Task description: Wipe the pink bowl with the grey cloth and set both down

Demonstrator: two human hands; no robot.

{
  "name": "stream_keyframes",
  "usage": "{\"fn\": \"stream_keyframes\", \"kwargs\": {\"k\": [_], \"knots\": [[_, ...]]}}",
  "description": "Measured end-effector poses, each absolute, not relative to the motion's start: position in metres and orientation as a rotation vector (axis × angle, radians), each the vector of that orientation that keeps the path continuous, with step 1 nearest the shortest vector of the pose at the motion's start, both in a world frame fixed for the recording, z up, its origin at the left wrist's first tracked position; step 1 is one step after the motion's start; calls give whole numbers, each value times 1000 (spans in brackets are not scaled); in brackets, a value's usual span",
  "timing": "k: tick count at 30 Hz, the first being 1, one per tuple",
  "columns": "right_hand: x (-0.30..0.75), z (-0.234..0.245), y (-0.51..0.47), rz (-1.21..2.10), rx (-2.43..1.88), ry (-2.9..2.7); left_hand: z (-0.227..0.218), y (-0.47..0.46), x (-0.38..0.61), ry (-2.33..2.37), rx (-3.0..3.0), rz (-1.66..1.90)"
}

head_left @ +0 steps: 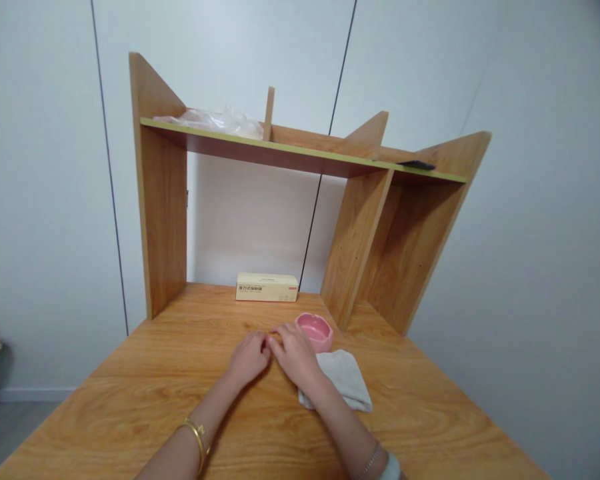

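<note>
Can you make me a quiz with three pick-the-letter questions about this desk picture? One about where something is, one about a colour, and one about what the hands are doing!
1. Where is the long cream cardboard box?
A. on the top shelf
B. at the back of the wooden desk, under the shelf
C. on the floor

2. What colour is the small round ceramic bowl?
A. pink
B. blue
C. green

3. What are the left hand and right hand doing?
A. lifting the box
B. resting on the desk, fingertips together
C. raised in the air

Answers: 1 B, it sits by the wall below the shelf. 2 A, it is plainly pink. 3 B, both lie on the wood, holding nothing visible; the right wrist overlaps the folded grey cloth.
</note>
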State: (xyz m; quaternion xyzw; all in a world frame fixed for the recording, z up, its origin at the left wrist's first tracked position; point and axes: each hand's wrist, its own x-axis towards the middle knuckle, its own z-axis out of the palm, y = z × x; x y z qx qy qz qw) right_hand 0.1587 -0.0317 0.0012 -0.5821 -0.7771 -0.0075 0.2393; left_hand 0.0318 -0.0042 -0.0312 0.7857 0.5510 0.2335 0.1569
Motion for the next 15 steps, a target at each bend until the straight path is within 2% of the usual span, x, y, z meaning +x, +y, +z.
{"fn": "stream_keyframes", "kwargs": {"k": [9, 15], "knots": [[133, -59, 2, 290, -1525, -2260, -34, 8, 16, 1780, 2166, 539], [141, -57, -4, 391, -1475, -2323, -38, 8, 15, 1731, 2200, 486]]}}
